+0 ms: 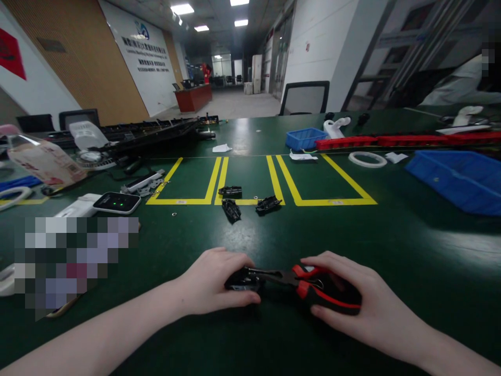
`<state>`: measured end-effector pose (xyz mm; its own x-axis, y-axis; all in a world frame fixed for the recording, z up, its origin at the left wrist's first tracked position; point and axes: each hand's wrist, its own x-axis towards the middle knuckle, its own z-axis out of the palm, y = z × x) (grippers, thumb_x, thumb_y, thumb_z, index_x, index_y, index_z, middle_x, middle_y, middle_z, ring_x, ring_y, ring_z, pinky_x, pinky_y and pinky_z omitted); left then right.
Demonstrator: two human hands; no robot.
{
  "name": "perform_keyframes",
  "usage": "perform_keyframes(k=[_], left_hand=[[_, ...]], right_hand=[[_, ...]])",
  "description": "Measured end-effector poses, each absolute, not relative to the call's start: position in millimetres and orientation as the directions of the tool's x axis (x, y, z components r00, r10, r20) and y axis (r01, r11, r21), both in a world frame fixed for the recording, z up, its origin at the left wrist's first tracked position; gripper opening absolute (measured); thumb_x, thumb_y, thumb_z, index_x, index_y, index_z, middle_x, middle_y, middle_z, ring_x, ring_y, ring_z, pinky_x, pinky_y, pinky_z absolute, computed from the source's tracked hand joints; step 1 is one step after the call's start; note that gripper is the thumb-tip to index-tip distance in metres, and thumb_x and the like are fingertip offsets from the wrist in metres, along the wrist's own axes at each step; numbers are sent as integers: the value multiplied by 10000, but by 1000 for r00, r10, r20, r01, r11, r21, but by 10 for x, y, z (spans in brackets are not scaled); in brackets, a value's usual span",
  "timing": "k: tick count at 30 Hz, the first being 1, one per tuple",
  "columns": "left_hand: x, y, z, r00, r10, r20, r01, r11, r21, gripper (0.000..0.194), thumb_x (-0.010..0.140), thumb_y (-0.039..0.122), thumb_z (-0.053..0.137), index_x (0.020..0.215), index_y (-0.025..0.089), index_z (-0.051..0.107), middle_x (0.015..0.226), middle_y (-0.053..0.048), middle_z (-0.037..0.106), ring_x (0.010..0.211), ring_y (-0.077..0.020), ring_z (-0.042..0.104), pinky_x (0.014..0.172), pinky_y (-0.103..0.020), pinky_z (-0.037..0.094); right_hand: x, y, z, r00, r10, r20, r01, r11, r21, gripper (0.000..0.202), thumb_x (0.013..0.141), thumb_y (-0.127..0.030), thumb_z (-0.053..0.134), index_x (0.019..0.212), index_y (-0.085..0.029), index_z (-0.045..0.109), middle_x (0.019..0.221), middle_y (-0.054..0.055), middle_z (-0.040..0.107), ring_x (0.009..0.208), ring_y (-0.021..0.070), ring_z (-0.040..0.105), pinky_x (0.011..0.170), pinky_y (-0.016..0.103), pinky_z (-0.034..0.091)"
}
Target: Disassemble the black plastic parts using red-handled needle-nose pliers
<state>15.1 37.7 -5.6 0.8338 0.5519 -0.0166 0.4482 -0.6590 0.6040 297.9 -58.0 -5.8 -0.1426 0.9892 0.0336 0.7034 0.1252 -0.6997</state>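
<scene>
Black plastic part (243, 280) sits in the left hand's (221, 282) closed grip above the green tabletop (176, 344), apparently steadied against the needle-nose pliers (287, 277); the right hand's (348, 292) grip wraps their red-and-black handles, probably for leverage and control.

Black part (245, 282): partly behind left hand (221, 282)
Pliers (289, 278): handles partly covered by right hand (352, 290)
Blue bin (457, 180): cut off, picture's right edge
Flat item (78, 271): pixelated, toward counter's (266, 240) left edge
Person (454, 83): cut off
</scene>
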Motion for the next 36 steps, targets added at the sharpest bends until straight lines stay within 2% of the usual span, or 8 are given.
perform_keyframes(k=[8, 14, 20, 23, 27, 32, 36], left_hand=[[140, 380, -47, 840, 543, -10, 449, -683, 576, 374, 917, 555, 625, 1082, 220, 630, 925, 2, 702, 785, -167, 633, 713, -290, 408], [141, 392, -44, 846, 532, -26, 449, -687, 571, 380, 933, 565, 603, 1094, 221, 622, 948, 5, 702, 805, -170, 646, 740, -299, 417], [134, 399, -46, 848, 530, -15, 437, -682, 586, 377, 938, 571, 591, 1058, 216, 633, 902, 6, 689, 776, -164, 628, 707, -281, 418], [126, 399, -45, 847, 532, -15, 436, -677, 594, 369, 938, 561, 596, 1063, 216, 632, 911, 6, 692, 785, -163, 632, 712, -280, 421], [120, 400, -40, 844, 536, -29, 446, -670, 594, 387, 943, 577, 579, 1077, 219, 634, 932, 2, 699, 799, -163, 640, 724, -284, 429], [117, 403, -46, 855, 518, -16, 425, -683, 594, 417, 945, 604, 554, 1074, 216, 636, 928, -6, 699, 798, -166, 639, 727, -286, 437], [122, 396, -42, 851, 524, -11, 430, -685, 588, 430, 951, 612, 535, 1083, 214, 631, 923, -5, 701, 792, -165, 643, 739, -294, 436]], right_hand=[[2995, -575, -47, -180, 983, 36, 736, 159, -658, 423, 768, -401, 713, 1168, -277, 652, 1123, 59, 693, 978, 258, 673, 844, 462, 584], [3008, -617, -65, -211, 970, 123, 796, 244, -553, 435, 774, -419, 703, 1178, -271, 632, 1114, 68, 698, 953, 255, 676, 814, 442, 581], [3021, -614, -92, -242, 965, 98, 839, 258, -479, 449, 757, -385, 674, 1187, -283, 597, 1116, 60, 698, 924, 250, 688, 775, 422, 585], [3017, -616, -100, -267, 961, 74, 835, 269, -480, 486, 746, -344, 669, 1221, -281, 592, 1128, 56, 699, 926, 242, 694, 773, 400, 588], [2981, -648, -83, -217, 974, 68, 839, 222, -497, 524, 746, -328, 659, 1265, -294, 598, 1189, 58, 685, 1004, 263, 677, 856, 449, 567], [2960, -653, -60, -208, 977, 48, 829, 202, -522, 435, 766, -371, 646, 1194, -297, 621, 1123, 46, 692, 946, 247, 682, 821, 443, 580], [2999, -622, -68, -256, 966, 46, 846, 247, -472, 472, 745, -356, 665, 1208, -281, 618, 1124, 66, 695, 927, 253, 693, 768, 419, 598]])
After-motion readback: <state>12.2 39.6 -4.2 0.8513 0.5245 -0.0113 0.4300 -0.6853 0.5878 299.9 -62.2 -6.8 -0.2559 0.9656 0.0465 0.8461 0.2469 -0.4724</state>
